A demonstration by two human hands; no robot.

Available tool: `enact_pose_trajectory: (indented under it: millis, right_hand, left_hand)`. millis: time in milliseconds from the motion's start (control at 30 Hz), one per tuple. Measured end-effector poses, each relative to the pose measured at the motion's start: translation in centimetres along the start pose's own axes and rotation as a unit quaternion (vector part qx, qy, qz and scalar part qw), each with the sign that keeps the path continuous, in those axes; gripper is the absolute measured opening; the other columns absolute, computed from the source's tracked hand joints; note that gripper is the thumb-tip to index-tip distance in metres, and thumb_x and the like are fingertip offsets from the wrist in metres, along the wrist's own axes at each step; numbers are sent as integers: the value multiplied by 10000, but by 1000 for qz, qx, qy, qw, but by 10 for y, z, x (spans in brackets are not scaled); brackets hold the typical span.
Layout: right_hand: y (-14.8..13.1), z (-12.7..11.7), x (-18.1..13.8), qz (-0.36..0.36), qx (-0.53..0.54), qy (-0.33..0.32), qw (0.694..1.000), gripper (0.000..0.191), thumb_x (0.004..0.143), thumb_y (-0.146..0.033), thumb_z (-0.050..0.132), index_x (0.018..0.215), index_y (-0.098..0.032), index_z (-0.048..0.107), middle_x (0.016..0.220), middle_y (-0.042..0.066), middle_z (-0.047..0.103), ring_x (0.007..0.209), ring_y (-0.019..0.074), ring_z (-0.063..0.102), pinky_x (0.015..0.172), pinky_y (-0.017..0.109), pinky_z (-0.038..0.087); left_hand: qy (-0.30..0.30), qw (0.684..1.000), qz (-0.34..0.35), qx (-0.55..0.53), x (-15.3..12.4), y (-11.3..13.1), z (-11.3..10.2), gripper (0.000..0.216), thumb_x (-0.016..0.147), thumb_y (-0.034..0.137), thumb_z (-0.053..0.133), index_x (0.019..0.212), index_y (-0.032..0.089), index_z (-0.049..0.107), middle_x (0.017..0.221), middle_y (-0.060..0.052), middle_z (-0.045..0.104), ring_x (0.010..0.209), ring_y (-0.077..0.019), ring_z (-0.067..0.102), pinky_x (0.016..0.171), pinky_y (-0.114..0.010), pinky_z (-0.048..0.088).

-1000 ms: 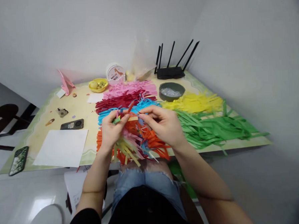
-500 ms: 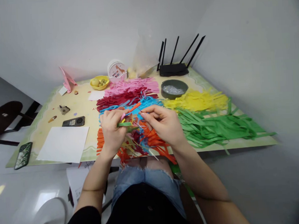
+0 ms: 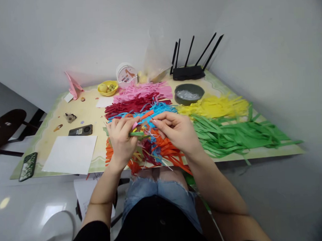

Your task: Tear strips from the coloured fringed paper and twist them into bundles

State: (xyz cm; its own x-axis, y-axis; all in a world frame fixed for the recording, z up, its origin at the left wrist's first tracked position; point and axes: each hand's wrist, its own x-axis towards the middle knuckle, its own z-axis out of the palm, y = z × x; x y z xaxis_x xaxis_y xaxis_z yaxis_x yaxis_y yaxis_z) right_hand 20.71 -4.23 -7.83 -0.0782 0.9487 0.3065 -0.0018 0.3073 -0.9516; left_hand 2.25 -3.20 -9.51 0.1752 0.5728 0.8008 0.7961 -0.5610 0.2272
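My left hand (image 3: 123, 139) is closed on a small bunch of colored strips; an orange strip (image 3: 146, 115), a green strip (image 3: 137, 134) and bits of pink and yellow stick out from its fingers. Close beside it, my right hand (image 3: 177, 132) pinches something thin and dark, too small to make out, near the strips' ends. Beneath both hands lie blue strips (image 3: 163, 108) and orange strips (image 3: 169, 146), with mixed loose strips hanging toward the table's front edge. Dark red strips (image 3: 130, 105) and pink strips (image 3: 145, 90) lie behind them.
Yellow strips (image 3: 216, 106) and green strips (image 3: 237, 132) spread to the right. A dark round bowl (image 3: 189, 100) holds clear pieces before a black router (image 3: 188, 73). Leftward are white paper (image 3: 70, 154), a black device (image 3: 81, 130), a phone (image 3: 28, 167) and a yellow fruit bowl (image 3: 108, 92).
The view has shifted slightly, so the table appears a little further right. Both hands keep their grips; the orange strip's visible end lies a little flatter beside the right fingertips.
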Motion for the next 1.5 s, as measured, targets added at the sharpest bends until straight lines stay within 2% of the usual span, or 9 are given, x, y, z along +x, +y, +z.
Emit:
enact_pose_trajectory:
  millis: [467,667,800,967,1100,1200,1300,1400,1500]
  right_hand:
    - [4,2,4,7,23,-22,999,352,850,-496,705,831,-146,663,475,-67,515,409,64,425,448,218,319]
    - [7,5,8,24,45,-13,999,370,833,-488,733,956,-151,646,472,-77,541,417,69,463,449,209,339]
    - [13,3,15,63,103,-47,992,627,772,-526,780,1229,-159,555,507,-85,596,397,71,463,398,195,292]
    - [18,0,19,130,139,-102,976,629,739,-536,803,1182,-139,600,508,-69,609,360,58,434,355,182,251]
    - [19,1,21,127,157,-100,974,623,710,-543,823,1147,-144,631,494,-71,602,357,57,424,358,176,273]
    - [22,3,21,117,142,-74,980,528,697,-588,811,957,-152,664,487,-59,586,366,59,426,368,187,293]
    - [24,3,21,63,68,-3,996,455,679,-575,828,782,-166,658,589,-22,621,437,62,460,401,200,338]
    - [23,-4,23,-19,58,118,991,391,750,-555,785,783,-202,620,699,-19,617,471,61,442,400,206,313]
    - [20,-17,27,-98,123,241,958,308,890,-549,640,889,-259,536,669,-47,551,445,72,390,389,212,245]
  left_hand:
    - [5,1000,-6,17,-4,-8,-2,238,887,182,639,1081,271,745,956,-38,759,867,-230,584,826,-399,340]
    - [8,999,44,31,-5,-7,-2,310,864,125,624,1116,263,740,981,-46,766,861,-230,572,829,-408,325]
    - [-14,995,80,55,-4,-9,-1,287,915,190,596,1133,296,750,953,-44,776,833,-230,563,828,-412,310]
    - [-13,996,78,49,-1,-16,0,293,931,197,598,1150,322,747,965,-50,776,840,-236,555,820,-419,294]
    - [-25,988,136,74,-1,-16,1,260,954,248,587,1138,319,757,943,-47,779,820,-221,558,821,-417,307]
    - [-53,984,154,66,-5,-14,2,274,965,253,565,1143,335,757,943,-37,781,808,-210,564,832,-411,320]
    - [-87,987,126,46,-11,-15,7,285,935,244,601,1159,320,758,955,-55,782,837,-219,577,838,-413,340]
    - [-117,992,53,-8,-14,-17,13,255,899,229,639,1102,287,783,947,-66,786,859,-225,604,855,-414,374]
    - [-138,976,-60,-158,-11,-23,18,218,917,277,624,1053,248,793,1065,-79,772,952,-219,658,891,-388,449]
